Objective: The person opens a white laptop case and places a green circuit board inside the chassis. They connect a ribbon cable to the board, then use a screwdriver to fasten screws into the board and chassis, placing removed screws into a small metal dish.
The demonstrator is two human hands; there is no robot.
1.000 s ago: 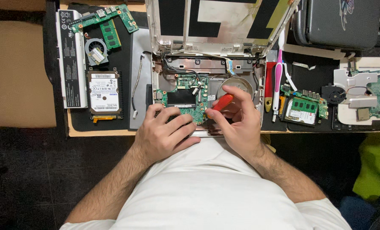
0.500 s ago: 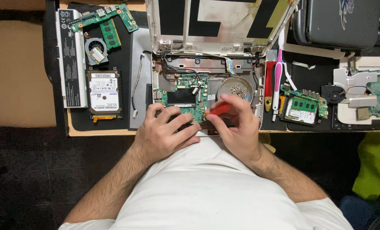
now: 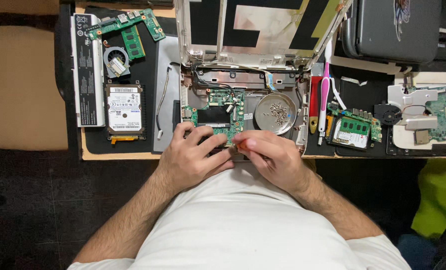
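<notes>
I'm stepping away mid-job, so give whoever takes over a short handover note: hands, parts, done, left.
Left hand: rests on the near edge of the green circuit board, holding nothing.
Right hand: fingers closed on a red-handled tool at the board's near right corner; tip hidden.
The opened laptop base holds the board. A round metal dish of loose screws sits right of it.
Done: hard drive, fan, memory parts lie out on the mat.
Left: the board is still in the base.

A wooden workbench [image 3: 118, 156] stands over dark floor tiles [image 3: 43, 210], beside a tan panel [image 3: 18, 85] at left.
</notes>
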